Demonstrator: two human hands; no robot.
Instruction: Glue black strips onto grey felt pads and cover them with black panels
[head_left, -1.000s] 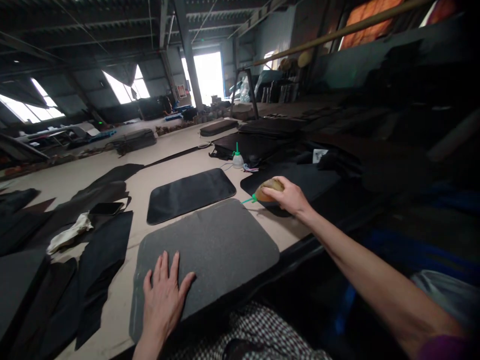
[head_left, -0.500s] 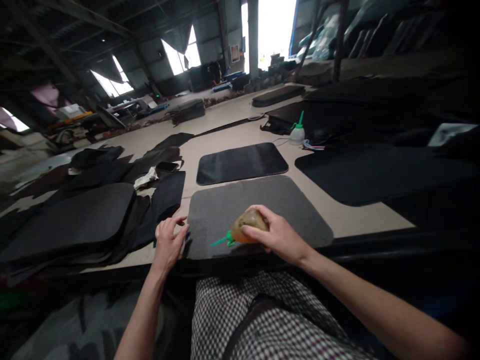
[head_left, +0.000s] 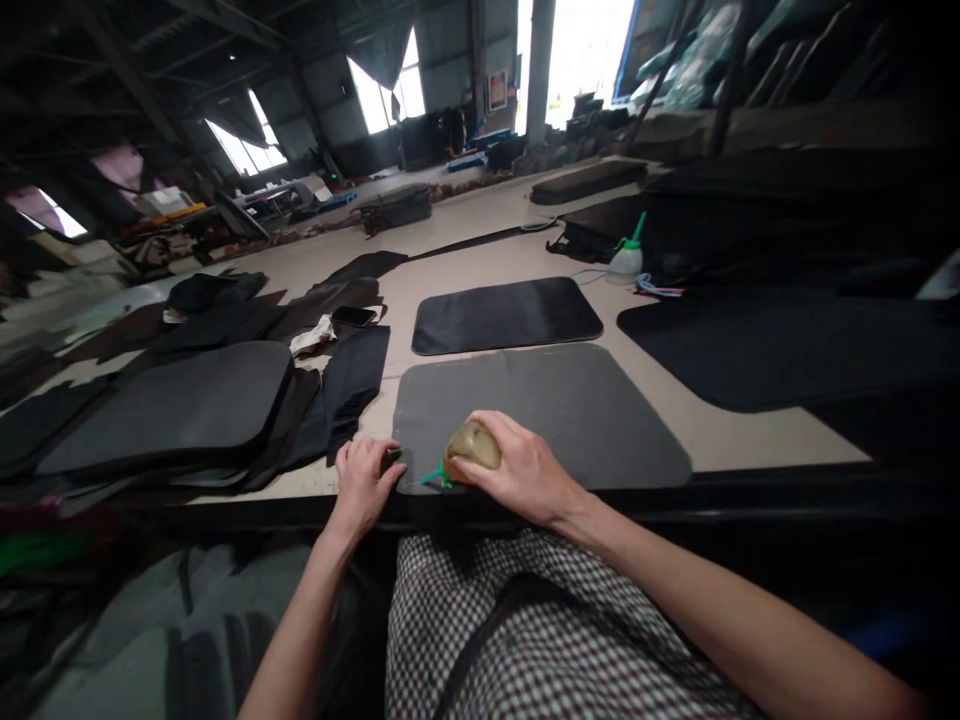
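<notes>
My right hand [head_left: 525, 462] is wrapped round a squeeze bottle [head_left: 472, 447] of amber-brown liquid. The bottle is tilted, its green nozzle [head_left: 433, 476] pointing left and down, close over the near left corner of a grey rounded panel [head_left: 540, 400]. Whether the tip touches the panel I cannot tell. At that panel's left edge, my left hand [head_left: 367, 475] rests with bent fingers, the thumb apart from the forefinger and nothing visible held. Just beyond lies a smaller, shiny black rounded panel [head_left: 510, 315].
Stacked dark panels [head_left: 172, 410] lie to the left, beside black scraps, a crumpled white cloth [head_left: 313, 336] and a phone [head_left: 352, 316]. A second green-nozzled bottle [head_left: 625, 262] stands at the back right, near a large black sheet [head_left: 780, 350]. The table's front edge runs before my lap.
My right hand has brought the bottle left and slightly down, nearer the panel's left corner. My left hand stays by the panel edge. The whole view has shifted somewhat.
</notes>
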